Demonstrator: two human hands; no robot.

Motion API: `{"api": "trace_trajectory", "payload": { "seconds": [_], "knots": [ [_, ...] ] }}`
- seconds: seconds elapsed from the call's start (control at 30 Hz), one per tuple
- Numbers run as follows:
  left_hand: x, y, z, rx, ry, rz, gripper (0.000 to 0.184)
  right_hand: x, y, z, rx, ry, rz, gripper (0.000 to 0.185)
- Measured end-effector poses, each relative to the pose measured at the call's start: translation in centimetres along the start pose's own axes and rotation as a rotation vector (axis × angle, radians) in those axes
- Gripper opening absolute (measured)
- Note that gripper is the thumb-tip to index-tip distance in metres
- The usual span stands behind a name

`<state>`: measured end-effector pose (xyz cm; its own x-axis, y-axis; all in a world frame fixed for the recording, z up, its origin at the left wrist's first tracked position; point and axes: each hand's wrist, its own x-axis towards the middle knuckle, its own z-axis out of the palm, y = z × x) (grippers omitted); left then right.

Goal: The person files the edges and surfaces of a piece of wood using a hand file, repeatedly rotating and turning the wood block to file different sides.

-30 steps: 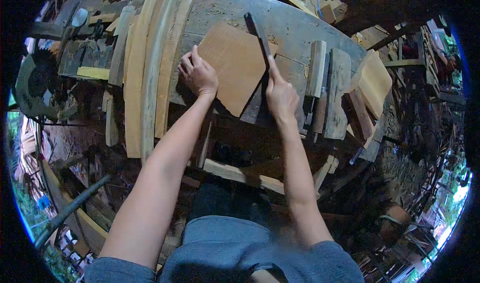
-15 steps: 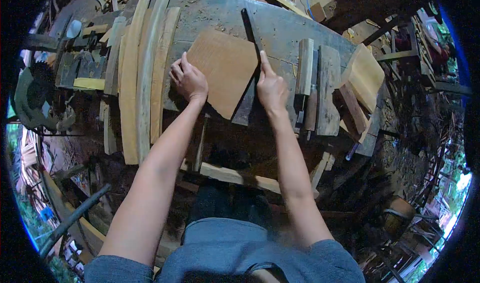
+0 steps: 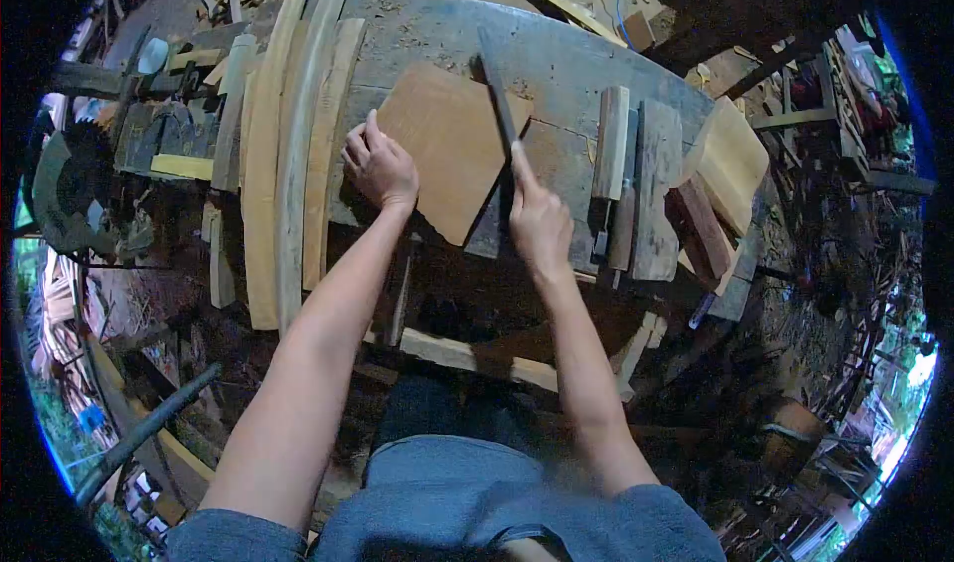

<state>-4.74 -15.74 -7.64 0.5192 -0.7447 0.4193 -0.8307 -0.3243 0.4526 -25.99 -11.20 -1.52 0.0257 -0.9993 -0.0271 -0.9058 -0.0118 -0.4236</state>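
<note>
A flat, many-sided brown wooden board (image 3: pixel 442 140) lies on the workbench (image 3: pixel 566 65), its near corner jutting past the bench's front. At the board's left edge, my left hand (image 3: pixel 383 167) is closed on it with the thumb on top. My right hand (image 3: pixel 542 226) grips a long, dark, flat file (image 3: pixel 499 90), the index finger stretched along it. The file lies slantwise against the board's right edge, its far end pointing away from me. Its handle is hidden in my fist.
Long timber strips (image 3: pixel 313 145) lie left of the board. To the right are a grey wood block (image 3: pixel 656 189), a chisel-like tool with a wooden handle (image 3: pixel 622 226) and a curved pale wood piece (image 3: pixel 730 160). A toothed circular blade (image 3: pixel 84 179) stands at far left.
My right hand has drawn the file a little towards me, and its far end has swung slightly left. My left hand stays on the board's edge.
</note>
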Motion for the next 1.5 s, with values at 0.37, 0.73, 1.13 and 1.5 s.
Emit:
{"api": "trace_trajectory", "payload": {
  "seconds": [0.37,0.73,1.13,1.5],
  "knots": [
    [0.1,0.0,0.1,0.02,-0.016,-0.012,0.042,5.0,1.2,-0.5,0.032,0.03,0.071,0.049],
    [0.1,-0.1,0.7,0.049,-0.042,-0.032,0.041,-1.2,3.7,-0.6,0.429,0.133,0.12,0.043],
    [-2.3,9.9,0.1,0.118,-0.63,0.521,0.082,-0.6,6.5,0.6,0.725,0.034,0.169,0.045],
    [-3.7,10.3,0.9,-0.091,-0.629,0.743,0.061,-0.2,8.6,2.8,0.952,0.082,0.246,0.042]
  ]
}}
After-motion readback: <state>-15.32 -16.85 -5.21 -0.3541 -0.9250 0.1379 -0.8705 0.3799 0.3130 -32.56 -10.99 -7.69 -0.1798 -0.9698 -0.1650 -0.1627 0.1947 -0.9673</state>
